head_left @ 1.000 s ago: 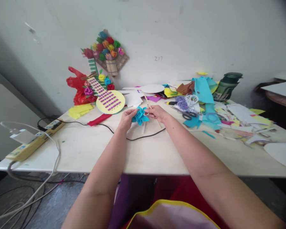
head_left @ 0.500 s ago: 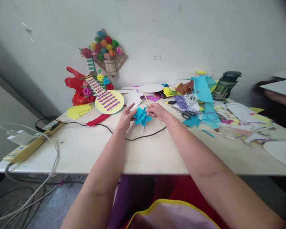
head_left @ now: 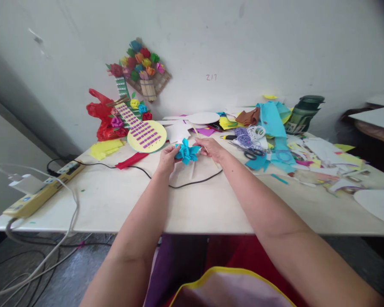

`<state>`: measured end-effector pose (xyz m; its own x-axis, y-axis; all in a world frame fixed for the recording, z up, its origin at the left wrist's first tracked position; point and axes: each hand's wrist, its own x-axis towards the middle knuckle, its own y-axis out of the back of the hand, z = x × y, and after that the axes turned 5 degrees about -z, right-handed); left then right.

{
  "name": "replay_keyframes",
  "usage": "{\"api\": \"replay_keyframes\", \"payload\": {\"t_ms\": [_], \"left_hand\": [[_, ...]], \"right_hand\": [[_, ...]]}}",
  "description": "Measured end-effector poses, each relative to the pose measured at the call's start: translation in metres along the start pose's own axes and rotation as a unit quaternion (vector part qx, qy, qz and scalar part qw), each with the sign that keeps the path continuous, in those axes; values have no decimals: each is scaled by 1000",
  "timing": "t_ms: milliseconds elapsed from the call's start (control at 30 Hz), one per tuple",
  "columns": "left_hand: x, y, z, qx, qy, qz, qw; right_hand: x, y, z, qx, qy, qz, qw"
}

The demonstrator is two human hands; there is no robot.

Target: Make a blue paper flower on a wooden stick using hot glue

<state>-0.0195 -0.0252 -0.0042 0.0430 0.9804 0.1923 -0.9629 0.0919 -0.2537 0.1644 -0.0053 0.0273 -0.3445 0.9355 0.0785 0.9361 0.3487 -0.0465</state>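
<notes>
The left hand [head_left: 168, 159] is closed in a pinch on the left edge of a blue flower [head_left: 187, 152], thumb and fingers together on a petal, holding it just above the table [head_left: 208, 209]. The right hand [head_left: 210, 149] is just right of the flower, fingers bent inward; I cannot tell whether they touch a petal, or whether the thin wooden stick [head_left: 194, 128] crossing behind them is gripped. The flower seems to be folded paper, so it should be light, soft and easily creased; its gathered middle or base would probably take a hold better than the loose petal tips. A black cord [head_left: 192, 184] runs in front of the flower, a red strip [head_left: 131, 160] lies left of it, a toy guitar [head_left: 146, 136] left and behind, scissors [head_left: 257, 152] well to its right.
</notes>
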Motion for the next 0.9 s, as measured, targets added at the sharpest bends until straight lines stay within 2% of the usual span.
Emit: {"api": "replay_keyframes", "payload": {"t_ms": [133,233,367,467,600,767,900], "left_hand": [[2,-2,-3,-41,-29,36,998],[3,-5,-4,-70,-36,33,996],[2,-8,-4,-89,-7,4,996],[1,-8,-3,-87,28,-8,996],[1,-6,1,-86,53,-5,995],[-2,-7,7,-60,80,9,995],[-6,-8,5,-15,86,-50,995]], "right_hand": [[-1,-5,0,10,-29,-7,999],[0,-12,0,14,-41,39,998],[0,-14,-2,14,-33,104,994],[-1,-13,-4,6,-25,116,993],[0,-10,-1,-10,-8,91,996],[2,-7,4,-66,19,21,997],[-2,-9,2,-98,30,-33,994]]}}
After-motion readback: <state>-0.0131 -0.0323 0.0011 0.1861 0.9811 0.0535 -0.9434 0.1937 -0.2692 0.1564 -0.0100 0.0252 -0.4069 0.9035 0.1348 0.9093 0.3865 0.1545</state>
